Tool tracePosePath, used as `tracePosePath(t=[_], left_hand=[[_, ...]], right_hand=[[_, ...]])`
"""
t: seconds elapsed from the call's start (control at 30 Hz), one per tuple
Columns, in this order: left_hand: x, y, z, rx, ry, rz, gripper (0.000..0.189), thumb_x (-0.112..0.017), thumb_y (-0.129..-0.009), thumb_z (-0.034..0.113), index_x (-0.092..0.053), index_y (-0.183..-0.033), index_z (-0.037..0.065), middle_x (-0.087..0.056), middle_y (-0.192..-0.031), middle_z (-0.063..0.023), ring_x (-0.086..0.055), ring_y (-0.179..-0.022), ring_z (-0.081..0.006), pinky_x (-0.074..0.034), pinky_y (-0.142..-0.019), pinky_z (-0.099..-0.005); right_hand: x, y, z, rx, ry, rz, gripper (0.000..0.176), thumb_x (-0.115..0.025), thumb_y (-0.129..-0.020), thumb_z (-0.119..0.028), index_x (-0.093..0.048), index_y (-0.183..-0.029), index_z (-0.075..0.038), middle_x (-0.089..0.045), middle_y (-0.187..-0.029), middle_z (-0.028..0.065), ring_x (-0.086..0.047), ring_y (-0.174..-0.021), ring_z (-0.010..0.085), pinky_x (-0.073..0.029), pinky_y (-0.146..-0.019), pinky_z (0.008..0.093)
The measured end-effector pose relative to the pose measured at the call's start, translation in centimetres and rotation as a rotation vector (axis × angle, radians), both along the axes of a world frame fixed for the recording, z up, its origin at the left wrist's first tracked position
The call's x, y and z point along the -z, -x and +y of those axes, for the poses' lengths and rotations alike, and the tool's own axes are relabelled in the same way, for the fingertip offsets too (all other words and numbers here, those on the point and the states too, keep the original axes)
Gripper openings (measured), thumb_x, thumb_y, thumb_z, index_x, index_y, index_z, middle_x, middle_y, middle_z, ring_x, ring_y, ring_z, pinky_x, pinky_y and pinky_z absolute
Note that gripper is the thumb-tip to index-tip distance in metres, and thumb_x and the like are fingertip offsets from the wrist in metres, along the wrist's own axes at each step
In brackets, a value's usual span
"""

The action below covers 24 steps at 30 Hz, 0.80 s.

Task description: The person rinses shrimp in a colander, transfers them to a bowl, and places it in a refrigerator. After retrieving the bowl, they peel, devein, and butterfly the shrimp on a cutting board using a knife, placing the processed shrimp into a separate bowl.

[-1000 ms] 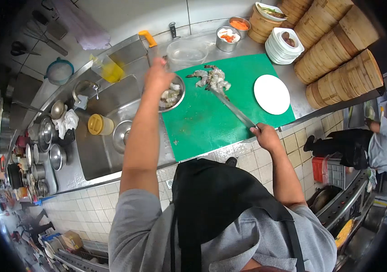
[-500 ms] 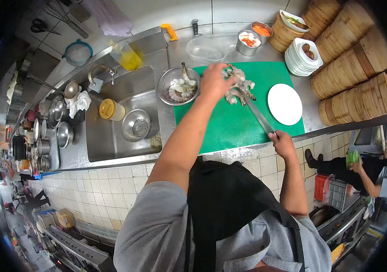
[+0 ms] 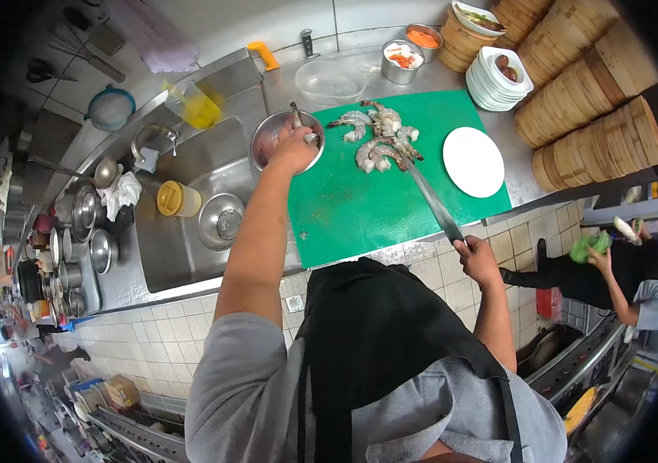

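Green cutting board (image 3: 360, 220) on a steel table (image 3: 520, 184), loose pile of shrimp (image 3: 384, 123) at its far side, tails on. Pile sits to the right of the person's left hand (image 3: 293, 150) and well beyond the right hand (image 3: 479, 261), so between the two, nearer the wall. Right hand: closed around the near end of a long knife (image 3: 433, 202), its blade slanting away over the board, far end right at the edge of the pile; contact unclear from where I stand. Left hand: reaching down into a metal bowl (image 3: 266, 130) just beside the board, one shrimp poking up past the fingers; can't tell whether they grip anything. White plate (image 3: 473, 162) on the board's right side, near the knife.
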<state>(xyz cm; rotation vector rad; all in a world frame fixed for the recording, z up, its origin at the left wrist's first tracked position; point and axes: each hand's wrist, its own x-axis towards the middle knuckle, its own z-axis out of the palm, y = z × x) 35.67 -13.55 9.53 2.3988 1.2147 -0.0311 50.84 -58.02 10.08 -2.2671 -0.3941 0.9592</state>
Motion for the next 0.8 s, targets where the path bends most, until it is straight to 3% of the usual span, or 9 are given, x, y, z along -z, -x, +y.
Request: tracePosePath(t=[0.2,0.33,0.43,0.5,0.57,0.63,0.7,0.73,0.8], left_hand=[[0.0,-0.5,0.1,-0.041,-0.03,0.183,0.034,-0.069,-0.085,0.017,-0.063,-0.118,0.018,-0.044,-0.14,-0.0162,-0.051,-0.122,-0.0418,-0.049,-0.1,-0.0495],[1.9,0.2,1.6,-0.091,-0.143,0.03,0.027,-0.069,-0.08,0.015,-0.067,-0.108,0.013,-0.057,-0.124,-0.0179,-0.061,-0.104,-0.0403,-0.052,-0.091,-0.0468],[0.2,-0.3,3.2,-0.115,-0.01,-0.294,0.012,-0.067,-0.072,0.013,-0.068,-0.08,0.005,-0.066,-0.079,-0.0223,-0.066,-0.082,-0.0396,-0.052,-0.076,-0.046],[-2.4,-2.1,2.0,-0.128,-0.008,-0.502,0.018,-0.072,-0.068,0.015,-0.068,-0.082,0.004,-0.068,-0.082,-0.0219,-0.067,-0.083,-0.0383,-0.052,-0.076,-0.0458],[-6.3,-4.6,-0.9,-0.178,0.204,-0.578,0.022,-0.074,-0.068,0.015,-0.07,-0.086,0.004,-0.068,-0.087,-0.0215,-0.068,-0.087,-0.0365,-0.053,-0.078,-0.0448],[-3.0,-8.2,-1.8,-0.104,0.053,-0.747,0.024,-0.074,-0.069,0.016,-0.07,-0.09,0.004,-0.068,-0.093,-0.0203,-0.069,-0.092,-0.0345,-0.054,-0.082,-0.0432],[-1.4,-10.4,-3.0,0.027,0.138,-0.7,0.033,-0.079,-0.072,0.021,-0.071,-0.101,0.007,-0.069,-0.106,-0.0159,-0.067,-0.097,-0.0307,-0.053,-0.084,-0.0382],[-2.5,-10.0,-4.0,0.016,0.133,-0.701,0.033,-0.079,-0.072,0.021,-0.071,-0.101,0.007,-0.069,-0.106,-0.0159,-0.067,-0.097,-0.0307,-0.053,-0.084,-0.0382],[-4.4,-8.8,-6.6,-0.049,0.058,-0.662,0.034,-0.083,-0.072,0.027,-0.073,-0.101,0.013,-0.062,-0.124,-0.0158,-0.062,-0.113,-0.033,-0.05,-0.099,-0.0386]], right_hand=[[0.5,0.8,-0.1,0.018,0.0,-0.021,0.036,-0.065,-0.098,-0.029,-0.056,-0.077,-0.001,-0.052,-0.06,0.0036,-0.046,-0.051,0.0124,-0.038,-0.048,0.033],[-0.1,1.4,-0.1,0.024,-0.007,-0.003,0.035,-0.065,-0.099,-0.029,-0.055,-0.078,-0.003,-0.05,-0.061,0.0011,-0.043,-0.05,0.0103,-0.036,-0.046,0.0309],[0.2,1.3,-0.5,0.032,-0.019,0.016,0.033,-0.065,-0.099,-0.028,-0.053,-0.078,-0.005,-0.047,-0.061,-0.002,-0.04,-0.049,0.0079,-0.034,-0.044,0.0286],[0.4,1.3,-0.8,0.028,-0.021,0.036,0.033,-0.065,-0.099,-0.028,-0.053,-0.078,-0.006,-0.046,-0.061,-0.0021,-0.04,-0.049,0.0078,-0.033,-0.044,0.0284],[0.7,1.1,-0.9,0.054,-0.055,0.082,0.032,-0.064,-0.1,-0.025,-0.052,-0.078,-0.005,-0.045,-0.061,-0.0024,-0.039,-0.049,0.0074,-0.032,-0.043,0.0278],[0.6,0.8,-0.8,0.048,-0.062,0.098,0.033,-0.064,-0.099,-0.026,-0.053,-0.077,-0.005,-0.046,-0.06,-0.002,-0.04,-0.049,0.0075,-0.033,-0.043,0.0283],[0.6,0.6,-0.8,0.055,-0.067,0.105,0.034,-0.064,-0.1,-0.026,-0.051,-0.075,-0.005,-0.046,-0.058,-0.0024,-0.038,-0.048,0.007,-0.032,-0.042,0.0284],[0.5,0.5,-0.7,0.043,-0.067,0.106,0.034,-0.064,-0.1,-0.026,-0.051,-0.075,-0.005,-0.046,-0.058,-0.0024,-0.038,-0.048,0.007,-0.032,-0.042,0.0284],[0.5,0.1,-0.9,0.045,-0.044,0.094,0.034,-0.064,-0.099,-0.026,-0.052,-0.076,-0.004,-0.047,-0.058,-0.0019,-0.039,-0.048,0.0073,-0.033,-0.043,0.0286]])
